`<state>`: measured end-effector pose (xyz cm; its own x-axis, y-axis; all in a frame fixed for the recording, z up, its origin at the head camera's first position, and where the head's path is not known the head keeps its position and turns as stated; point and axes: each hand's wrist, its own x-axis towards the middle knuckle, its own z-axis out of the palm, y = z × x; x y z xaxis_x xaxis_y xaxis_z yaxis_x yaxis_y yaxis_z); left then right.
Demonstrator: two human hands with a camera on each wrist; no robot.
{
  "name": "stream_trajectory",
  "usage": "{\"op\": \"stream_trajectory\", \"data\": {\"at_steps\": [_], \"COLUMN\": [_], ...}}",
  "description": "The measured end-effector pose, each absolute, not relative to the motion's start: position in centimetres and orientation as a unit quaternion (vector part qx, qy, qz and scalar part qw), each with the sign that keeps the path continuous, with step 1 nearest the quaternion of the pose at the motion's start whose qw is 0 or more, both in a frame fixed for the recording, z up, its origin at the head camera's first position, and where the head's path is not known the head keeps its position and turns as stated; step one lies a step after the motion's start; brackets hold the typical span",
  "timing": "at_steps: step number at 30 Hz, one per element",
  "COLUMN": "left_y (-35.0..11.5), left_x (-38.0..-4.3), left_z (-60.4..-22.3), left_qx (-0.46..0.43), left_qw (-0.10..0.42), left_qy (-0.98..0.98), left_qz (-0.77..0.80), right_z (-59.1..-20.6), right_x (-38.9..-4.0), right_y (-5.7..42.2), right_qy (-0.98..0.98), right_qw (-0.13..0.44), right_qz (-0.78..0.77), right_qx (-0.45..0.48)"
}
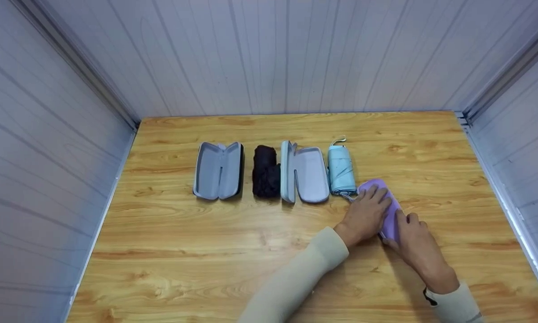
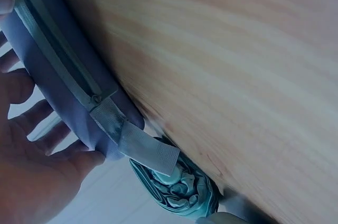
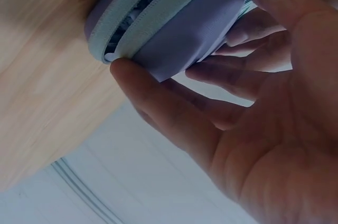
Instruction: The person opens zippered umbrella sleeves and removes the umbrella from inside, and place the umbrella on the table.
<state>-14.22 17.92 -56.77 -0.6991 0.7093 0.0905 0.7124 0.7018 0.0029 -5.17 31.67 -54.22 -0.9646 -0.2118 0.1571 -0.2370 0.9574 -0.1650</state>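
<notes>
A purple zippered case [image 1: 391, 220] lies slantwise on the right of the wooden table, its lid down. My left hand [image 1: 365, 215] holds it from above, with bent fingers over the far part. At the near end my right hand [image 1: 417, 242] grips the case, thumb low at the side and fingers on top. In the right wrist view the thumb [image 3: 142, 84] touches the zipper tape [image 3: 158, 23], where a gap shows between the two edges. The zipper slider [image 2: 95, 99] sits by a grey fabric tab [image 2: 142, 145] in the left wrist view.
A light blue folded umbrella [image 1: 341, 170] lies just left of the purple case. Further left are an open pale case [image 1: 312, 175], a black folded bundle [image 1: 265, 170] and an open grey-lined case [image 1: 208, 172]. Panelled walls [image 1: 269, 58] border the table [image 1: 183, 251].
</notes>
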Motion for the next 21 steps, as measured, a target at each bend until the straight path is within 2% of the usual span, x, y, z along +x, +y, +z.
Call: {"op": "stream_trajectory", "data": {"at_steps": [4, 13, 16, 21], "left_y": [17.7, 17.4, 17.3, 17.8], "left_x": [-14.4, -14.2, -13.7, -12.3], "left_z": [-56.7, -56.6, -56.8, -57.0], "left_qx": [-0.396, -0.403, -0.395, -0.376], "left_qw": [0.025, -0.010, 0.005, 0.053], "left_qy": [-0.918, -0.914, -0.918, -0.924], "left_qz": [-0.011, -0.038, -0.047, -0.038], "right_z": [-53.9, -54.0, -53.8, -53.1], "right_x": [-5.0, -4.9, -5.1, -5.7], "right_y": [31.1, 30.2, 30.6, 32.5], "right_qy": [-0.989, -0.987, -0.986, -0.970], "right_qw": [0.049, 0.070, 0.038, -0.053], "right_qz": [0.092, 0.098, 0.120, 0.217], "right_qx": [0.103, 0.107, 0.109, 0.092]}}
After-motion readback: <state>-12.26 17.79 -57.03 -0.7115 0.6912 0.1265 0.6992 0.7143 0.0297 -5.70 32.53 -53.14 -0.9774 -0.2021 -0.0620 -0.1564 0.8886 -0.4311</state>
